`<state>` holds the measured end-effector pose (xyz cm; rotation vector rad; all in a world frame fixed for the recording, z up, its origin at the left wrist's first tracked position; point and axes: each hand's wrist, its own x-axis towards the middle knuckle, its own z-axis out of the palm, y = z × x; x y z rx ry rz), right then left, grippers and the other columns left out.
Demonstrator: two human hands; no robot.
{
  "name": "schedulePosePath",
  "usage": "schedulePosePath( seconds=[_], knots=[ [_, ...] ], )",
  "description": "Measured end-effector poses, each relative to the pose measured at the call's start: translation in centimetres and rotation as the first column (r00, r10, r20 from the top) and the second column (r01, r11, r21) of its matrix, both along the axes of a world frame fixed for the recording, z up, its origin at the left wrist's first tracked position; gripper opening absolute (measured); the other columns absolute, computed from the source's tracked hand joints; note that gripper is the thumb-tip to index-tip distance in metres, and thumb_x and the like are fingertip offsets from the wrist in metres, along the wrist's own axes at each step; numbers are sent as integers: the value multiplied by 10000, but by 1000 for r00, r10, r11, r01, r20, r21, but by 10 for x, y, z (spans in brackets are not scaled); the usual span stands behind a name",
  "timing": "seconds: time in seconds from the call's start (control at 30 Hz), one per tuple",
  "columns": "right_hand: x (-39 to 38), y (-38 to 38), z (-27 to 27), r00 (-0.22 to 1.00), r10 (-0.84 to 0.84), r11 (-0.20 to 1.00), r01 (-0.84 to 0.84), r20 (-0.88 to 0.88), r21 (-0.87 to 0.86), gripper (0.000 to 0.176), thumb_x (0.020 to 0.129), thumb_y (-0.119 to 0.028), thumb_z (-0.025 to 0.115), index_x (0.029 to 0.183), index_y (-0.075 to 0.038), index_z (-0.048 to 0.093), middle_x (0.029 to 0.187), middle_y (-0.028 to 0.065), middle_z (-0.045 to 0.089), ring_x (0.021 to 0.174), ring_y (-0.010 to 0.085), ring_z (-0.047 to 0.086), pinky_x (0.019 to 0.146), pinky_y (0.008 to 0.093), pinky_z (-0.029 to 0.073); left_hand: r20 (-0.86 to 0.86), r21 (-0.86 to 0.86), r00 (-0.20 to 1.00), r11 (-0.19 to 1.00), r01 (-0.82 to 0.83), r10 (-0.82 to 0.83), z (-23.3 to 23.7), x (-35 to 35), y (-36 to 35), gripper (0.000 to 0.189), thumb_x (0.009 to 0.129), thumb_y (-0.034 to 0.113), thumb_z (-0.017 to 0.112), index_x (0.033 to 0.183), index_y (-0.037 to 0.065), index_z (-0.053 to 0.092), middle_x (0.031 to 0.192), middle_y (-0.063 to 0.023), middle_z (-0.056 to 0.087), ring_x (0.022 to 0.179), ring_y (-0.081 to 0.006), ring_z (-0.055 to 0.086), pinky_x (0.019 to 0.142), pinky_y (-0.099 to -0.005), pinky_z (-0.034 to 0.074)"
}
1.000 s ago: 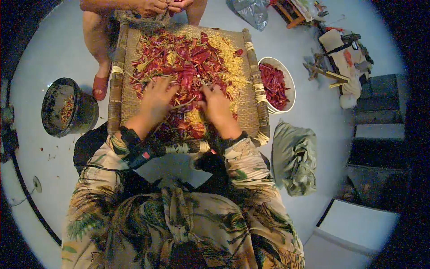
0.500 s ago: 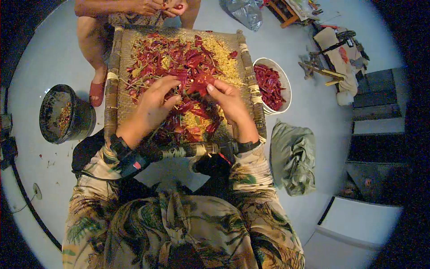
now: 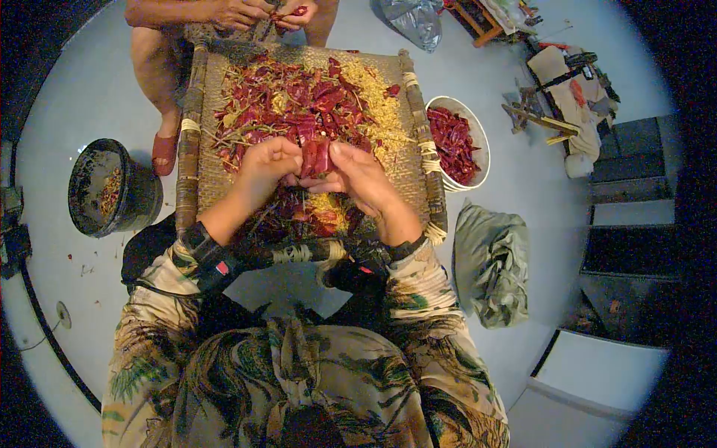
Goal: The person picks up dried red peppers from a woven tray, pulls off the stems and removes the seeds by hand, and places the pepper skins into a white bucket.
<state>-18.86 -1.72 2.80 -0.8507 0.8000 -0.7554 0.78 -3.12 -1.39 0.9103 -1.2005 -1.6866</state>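
Note:
A dried red chili pepper (image 3: 316, 159), spread wide, is stretched between my two hands above a woven tray (image 3: 411, 175). My left hand (image 3: 267, 166) pinches its left edge with the fingers curled in. On the other side my right hand (image 3: 364, 179) grips it, thumb on top and fingers beneath. Under and beyond the hands lies a heap of red chili pieces and stems (image 3: 258, 97). Yellow seeds (image 3: 385, 112) are spread over the tray's right part and show among the pods.
Across the tray another person's hands (image 3: 272, 13) hold a red chili. A white bucket (image 3: 484, 142) of whole chilies stands right, a dark bucket (image 3: 146, 190) with seeds and scraps left. A green-grey sack (image 3: 489, 265) and a clear plastic bag (image 3: 414, 22) lie on the floor.
My hands have come together. The right hand has moved left and down with the chili, and the left hand now grips its other side.

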Motion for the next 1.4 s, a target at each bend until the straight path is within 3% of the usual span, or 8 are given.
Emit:
schedulePosePath(
  seconds=[0.27, 0.37, 0.5, 0.9, 1.0, 1.1, 1.2, 1.4],
  knots=[
    [5, -2, -4, 1000, 14, 999, -13, -3, 47, 354, 962, -256, 409, 1186, 10, 474, 1108, 178, 584, 954, 337, 616, 824, 422, 516, 3, -26, 998, 997, -69, 69, 1, 2, 0, 87, 830, 104, 602, 877, 38, 570, 712, -12, 601, 591, -77, 547, 520, -221, 435],
    [4, -2, -4, 991, -91, 992, 82, 98, 91, 325, 962, -228, 411, 1183, 2, 475, 1133, 179, 572, 971, 342, 609, 827, 415, 516, 359, -452, 829, 857, -247, 428, 22, -3, 10, 132, 816, 112, 632, 912, 45, 572, 723, -34, 598, 581, -113, 557, 531, -247, 447],
    [6, -3, -5, 974, -181, 981, 170, 137, 88, 309, 949, -242, 441, 1146, -8, 484, 1096, 142, 592, 879, 294, 645, 801, 384, 534, 402, -822, 786, 564, 83, 470, 45, -3, 25, 250, 768, 180, 687, 955, 72, 562, 814, -101, 566, 657, -238, 604, 582, -323, 484],
    [18, 2, -12, 988, -110, 994, 109, 106, 20, 313, 917, -162, 505, 1208, -56, 456, 1081, 83, 593, 936, 205, 611, 829, 337, 506, 523, -754, 711, 645, 128, 470, 29, -5, 21, 88, 790, 112, 606, 857, 62, 576, 815, -92, 560, 743, -272, 597, 602, -353, 490],
    [14, 1, -11, 955, -280, 960, 279, -98, -19, 436, 856, -180, 600, 1236, -46, 434, 1169, 87, 551, 1012, 203, 564, 846, 342, 485, 482, -792, 709, 602, 101, 515, 28, -2, 15, 89, 784, 107, 606, 854, 61, 576, 820, -89, 570, 745, -274, 596, 612, -346, 493],
    [15, -6, -14, 887, -406, 862, 291, -220, -414, 551, 822, -125, 651, 1300, -60, 384, 1248, 111, 495, 1070, 198, 537, 878, 307, 458, 490, -811, 688, 569, 135, 536, 33, 1, 13, 90, 780, 105, 603, 856, 65, 576, 843, -83, 578, 766, -275, 594, 632, -344, 496],
    [17, 1, -4, 887, -289, 873, 91, -359, -479, 654, 759, -211, 722, 1303, -50, 394, 1192, 111, 531, 1089, 218, 514, 926, 342, 426, 513, -816, 671, 547, 187, 536, 35, 3, 14, 102, 772, 114, 608, 855, 67, 573, 852, -82, 578, 796, -276, 594, 651, -348, 497],
    [23, 6, -12, 879, -221, 900, 16, -423, -436, 269, 794, -149, 674, 1024, -35, 593, 877, 25, 646, 780, 122, 582, 699, 267, 468, 516, -814, 674, 548, 194, 528, 38, 5, 15, 111, 771, 113, 606, 860, 58, 569, 878, -95, 583, 834, -280, 597, 677, -352, 498]
  ],
)
